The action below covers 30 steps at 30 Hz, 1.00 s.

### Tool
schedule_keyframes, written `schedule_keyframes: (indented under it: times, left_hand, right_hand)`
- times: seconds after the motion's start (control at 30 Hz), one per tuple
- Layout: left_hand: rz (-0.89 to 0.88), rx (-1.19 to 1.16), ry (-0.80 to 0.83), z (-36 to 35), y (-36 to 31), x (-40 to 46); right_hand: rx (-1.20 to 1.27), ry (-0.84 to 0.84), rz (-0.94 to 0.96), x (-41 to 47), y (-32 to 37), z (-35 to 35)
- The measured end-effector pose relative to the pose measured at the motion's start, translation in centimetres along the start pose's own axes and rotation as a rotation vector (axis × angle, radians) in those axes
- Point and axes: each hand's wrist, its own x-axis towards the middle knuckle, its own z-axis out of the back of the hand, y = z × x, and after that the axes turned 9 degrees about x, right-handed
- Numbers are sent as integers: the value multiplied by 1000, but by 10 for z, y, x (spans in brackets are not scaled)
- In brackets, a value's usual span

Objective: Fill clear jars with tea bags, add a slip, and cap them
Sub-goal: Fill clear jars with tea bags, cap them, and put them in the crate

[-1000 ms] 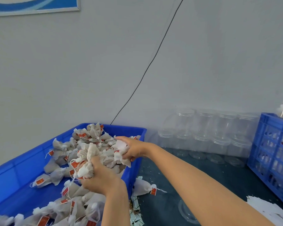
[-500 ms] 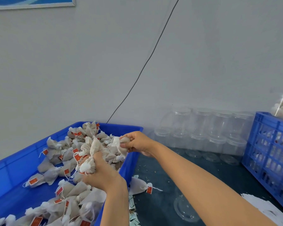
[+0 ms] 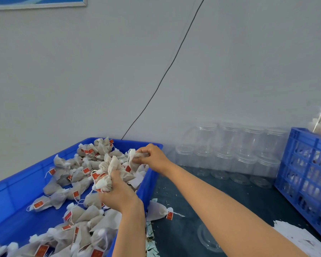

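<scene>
Many white mesh tea bags (image 3: 70,175) with red tags lie in a blue bin (image 3: 17,184) at the left. My left hand (image 3: 119,193) grips a bunch of tea bags (image 3: 109,171) above the bin. My right hand (image 3: 152,156) pinches one tea bag (image 3: 132,157) just right of that bunch, over the bin's right edge. Empty clear jars (image 3: 228,145) stand stacked against the wall at the back right. A pile of white paper slips (image 3: 296,238) lies at the lower right. A clear lid (image 3: 208,238) lies on the dark table under my right forearm.
One stray tea bag (image 3: 159,210) lies on the table (image 3: 183,229) beside the bin. A blue crate (image 3: 308,175) holding filled jars stands at the right edge. A black cable (image 3: 167,71) runs down the grey wall. Small paper packets (image 3: 150,242) lie by the bin's corner.
My right hand has let most of the handful go and lifted slightly, now pinching a single tea bag. My left hand keeps its bunch in nearly the same place.
</scene>
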Motion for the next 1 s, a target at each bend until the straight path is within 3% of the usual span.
schedule_keyframes:
  times: [0.07, 0.23, 0.4, 0.53, 0.73, 1.0]
  left_hand:
    - [-25, -103, 30, -2, -1, -2]
    - [-36, -94, 103, -4, -1, -7]
    - [-98, -39, 352, -16, 3, -35]
    - [-11, -65, 563, -25, 12, -50]
    - [187, -116, 674, -28, 29, -62]
    - [309, -105, 721, -32, 50, -53]
  right_hand:
    - [131, 29, -13, -4, 5, 4]
    - [278, -108, -69, -21, 22, 32]
    - [130, -291, -141, -62, 29, 84]
    - [-214, -425, -108, -111, 20, 128]
    - [-579, -274, -289, -164, 5, 154]
    - [-677, -106, -300, -175, -1, 139]
